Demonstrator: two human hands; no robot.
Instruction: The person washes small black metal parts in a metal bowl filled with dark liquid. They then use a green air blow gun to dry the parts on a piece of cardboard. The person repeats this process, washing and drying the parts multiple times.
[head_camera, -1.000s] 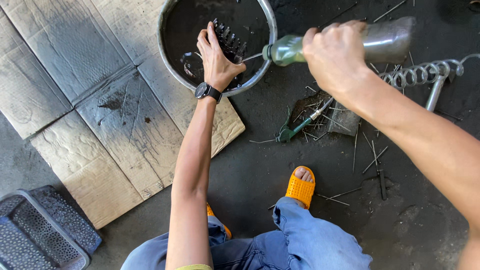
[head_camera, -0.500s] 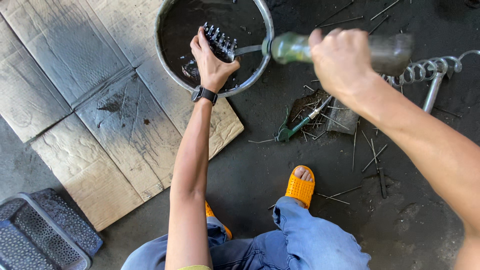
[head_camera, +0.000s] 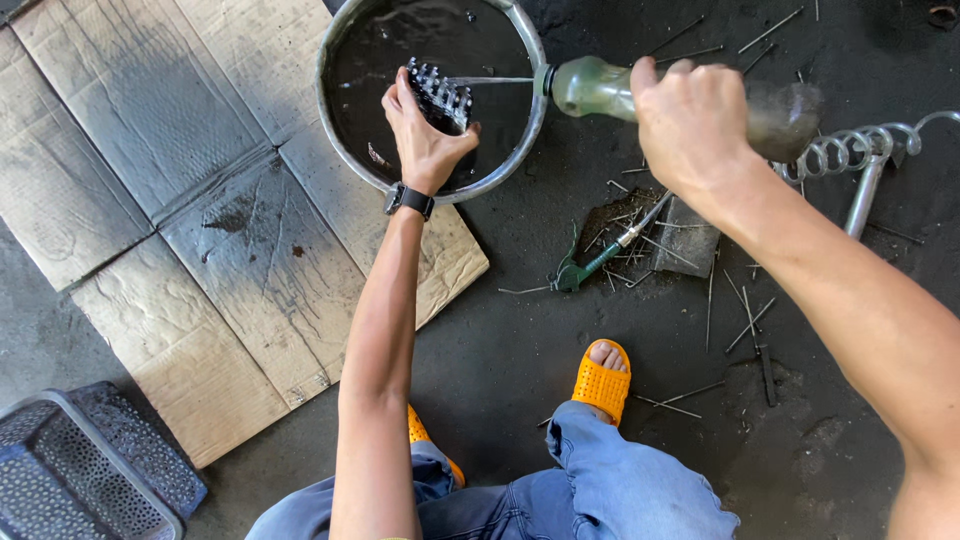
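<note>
Left hand (head_camera: 425, 135) grips a black toothed part (head_camera: 440, 92), top centre of frame, held over the basin (head_camera: 528, 120) so the runoff lands in the dark liquid inside

Right hand (head_camera: 695, 125), upper right, fingers wrapped tight round a green bottle (head_camera: 600, 88) lying level, nozzle aimed left; a thin jet runs from it onto the part

Basin sits half on the cardboard (head_camera: 200, 200), which covers the floor at upper left and is stained dark

Loose nails and a green-handled tool (head_camera: 590, 262) lie on the floor right of centre, clear of both hands; grey crate (head_camera: 70, 480) at lower left
</note>
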